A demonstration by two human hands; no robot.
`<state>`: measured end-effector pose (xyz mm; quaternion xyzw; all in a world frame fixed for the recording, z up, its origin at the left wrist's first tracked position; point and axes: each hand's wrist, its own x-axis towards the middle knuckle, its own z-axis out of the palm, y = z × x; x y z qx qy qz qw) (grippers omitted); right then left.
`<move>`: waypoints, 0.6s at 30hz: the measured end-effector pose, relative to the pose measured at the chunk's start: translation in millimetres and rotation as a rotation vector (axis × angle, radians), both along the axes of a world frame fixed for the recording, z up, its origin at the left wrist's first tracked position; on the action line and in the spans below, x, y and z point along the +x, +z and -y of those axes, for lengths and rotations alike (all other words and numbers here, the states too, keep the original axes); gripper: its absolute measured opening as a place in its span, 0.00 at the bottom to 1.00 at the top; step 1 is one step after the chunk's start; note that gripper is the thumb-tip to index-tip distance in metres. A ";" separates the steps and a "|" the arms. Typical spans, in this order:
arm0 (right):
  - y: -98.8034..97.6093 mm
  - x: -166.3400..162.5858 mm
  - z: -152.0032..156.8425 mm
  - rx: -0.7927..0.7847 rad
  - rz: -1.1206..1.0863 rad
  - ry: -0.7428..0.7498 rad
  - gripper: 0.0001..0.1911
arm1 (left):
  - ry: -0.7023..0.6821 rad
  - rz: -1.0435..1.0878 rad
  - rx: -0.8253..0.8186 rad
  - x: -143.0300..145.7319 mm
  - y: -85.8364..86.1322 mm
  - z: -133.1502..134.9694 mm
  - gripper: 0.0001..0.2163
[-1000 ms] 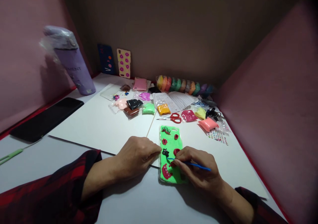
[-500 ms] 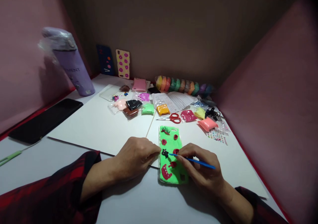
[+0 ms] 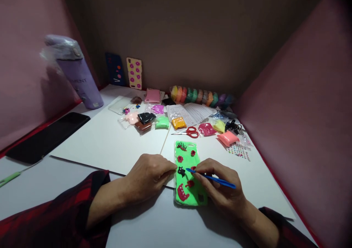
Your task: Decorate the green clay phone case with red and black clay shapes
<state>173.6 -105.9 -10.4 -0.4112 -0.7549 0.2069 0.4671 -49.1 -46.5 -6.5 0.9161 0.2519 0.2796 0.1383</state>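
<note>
A phone case covered in bright green clay (image 3: 187,156), with red shapes and one small black shape on it, lies on the white table. My left hand (image 3: 150,174) rests curled against its left edge, fingertips touching the case. My right hand (image 3: 221,187) lies over the case's right side and pinches a thin blue modelling tool (image 3: 213,178). The tool's tip points left, close to the black shape.
Beyond the case lie red scissors (image 3: 189,132) and several small bags of coloured clay (image 3: 162,121). A row of clay tubs (image 3: 202,95) lines the back wall, beside two decorated cases (image 3: 134,73). A purple bottle (image 3: 75,73) and a black phone (image 3: 46,137) sit at the left.
My right hand lifted the blue tool's tip from the lower red shapes up to the black shape. The left hand stayed put. The view shifted slightly.
</note>
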 end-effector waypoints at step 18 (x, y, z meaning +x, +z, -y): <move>1.0 -1.2 -1.5 -0.047 -0.004 -0.012 0.04 | 0.005 0.072 -0.033 -1.4 1.2 -0.9 0.10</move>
